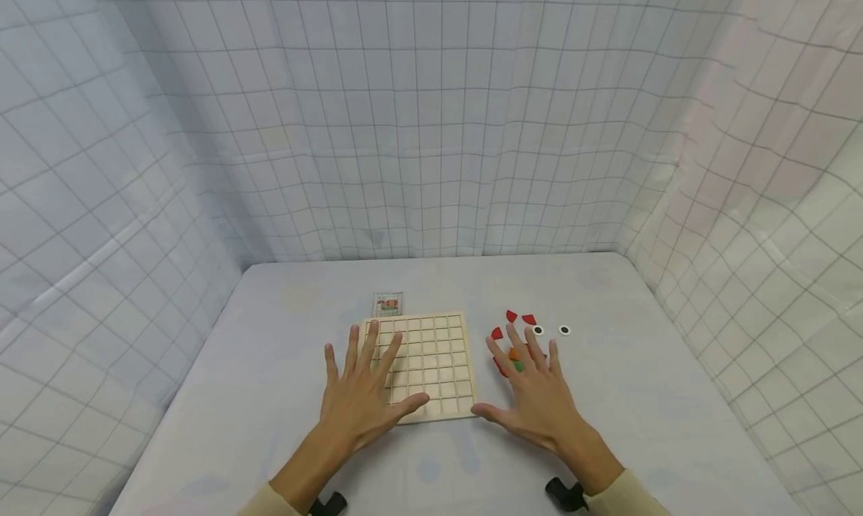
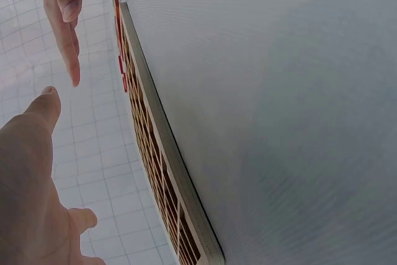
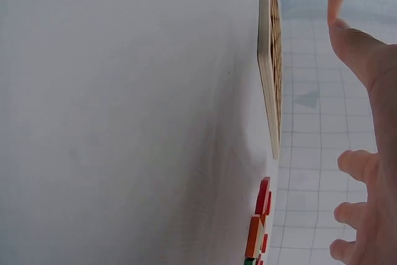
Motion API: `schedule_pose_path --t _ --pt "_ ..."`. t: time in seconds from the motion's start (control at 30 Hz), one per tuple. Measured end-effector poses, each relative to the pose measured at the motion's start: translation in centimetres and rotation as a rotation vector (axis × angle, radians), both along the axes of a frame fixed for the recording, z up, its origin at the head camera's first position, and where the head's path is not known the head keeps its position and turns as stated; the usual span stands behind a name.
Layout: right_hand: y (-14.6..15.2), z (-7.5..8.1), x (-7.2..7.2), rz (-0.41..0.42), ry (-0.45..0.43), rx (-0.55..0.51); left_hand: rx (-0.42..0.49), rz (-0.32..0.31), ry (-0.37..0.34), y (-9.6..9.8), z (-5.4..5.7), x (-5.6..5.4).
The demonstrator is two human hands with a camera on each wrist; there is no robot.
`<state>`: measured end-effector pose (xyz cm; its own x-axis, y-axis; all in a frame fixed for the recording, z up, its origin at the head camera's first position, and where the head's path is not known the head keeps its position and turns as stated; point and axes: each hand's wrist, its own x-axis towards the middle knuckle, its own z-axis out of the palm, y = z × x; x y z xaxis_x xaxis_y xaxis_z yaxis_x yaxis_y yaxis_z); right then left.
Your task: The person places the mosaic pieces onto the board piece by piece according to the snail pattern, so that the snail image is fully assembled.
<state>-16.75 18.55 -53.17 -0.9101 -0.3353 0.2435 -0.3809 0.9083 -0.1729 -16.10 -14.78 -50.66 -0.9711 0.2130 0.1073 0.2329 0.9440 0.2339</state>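
Observation:
Both hands hover palm down with fingers spread, holding nothing. My left hand [image 1: 360, 396] is over the left part of a pale wooden grid board [image 1: 438, 359] and hides some of its cells. My right hand [image 1: 539, 400] is just right of the board, above a loose group of small pieces. Among them are red pieces [image 1: 529, 319], an orange piece [image 1: 515, 353] and a green piece [image 1: 519, 366], partly hidden by the fingers. In the left wrist view the board [image 2: 167, 172] lies flat below the hand. The right wrist view shows a red piece [image 3: 263, 195] close to the board's corner.
Two round white pieces with dark centres [image 1: 564, 330] lie at the right of the group. Behind the board is a small card [image 1: 387, 305] with a coloured picture on a grid. White table [image 1: 270, 336] all around, with grid-patterned curtains [image 1: 431, 126] on three sides.

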Motion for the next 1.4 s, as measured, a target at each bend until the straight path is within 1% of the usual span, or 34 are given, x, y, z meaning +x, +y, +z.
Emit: schedule_pose_path --t 0.07,0.17,0.23,0.37,0.47,0.53,0.7,0.83,0.97,1.1,1.4 --pt "-0.4 0.0 0.0 0.018 -0.014 -0.006 0.016 0.002 -0.008 -0.3 -0.2 0.1" --pt "-1.0 0.1 -0.1 0.055 -0.060 -0.009 0.020 0.012 -0.015 -1.0 -0.6 0.2" --pt "-1.6 0.2 -0.2 0.076 -0.092 0.000 0.004 0.014 -0.018 -1.7 -0.9 0.2" --pt "-2.6 0.4 -0.3 0.123 -0.136 0.011 -0.041 -0.002 -0.024 -3.3 -1.2 0.3" --pt "-3.3 0.5 -0.4 0.168 -0.147 0.019 -0.055 -0.023 -0.062 -4.5 -1.1 0.5" --pt "-3.7 0.5 -0.5 0.198 -0.159 0.031 -0.052 -0.035 -0.103 -5.2 -0.9 0.6" --pt "-4.2 0.5 -0.8 0.230 -0.188 0.088 -0.030 -0.080 -0.173 -6.1 -0.7 0.6" --pt "-4.0 0.4 -0.9 0.235 -0.171 0.117 0.001 -0.119 -0.183 -6.3 -1.0 0.4" --pt "-3.7 0.4 -1.0 0.245 -0.139 0.122 0.012 -0.131 -0.177 -6.1 -1.2 0.2" --pt "-3.3 0.6 -1.0 0.248 -0.117 0.128 0.012 -0.145 -0.169 -5.7 -1.2 0.2" --pt "-1.6 0.7 -0.7 0.255 -0.084 0.089 0.031 -0.189 -0.139 -4.3 -1.2 0.4"
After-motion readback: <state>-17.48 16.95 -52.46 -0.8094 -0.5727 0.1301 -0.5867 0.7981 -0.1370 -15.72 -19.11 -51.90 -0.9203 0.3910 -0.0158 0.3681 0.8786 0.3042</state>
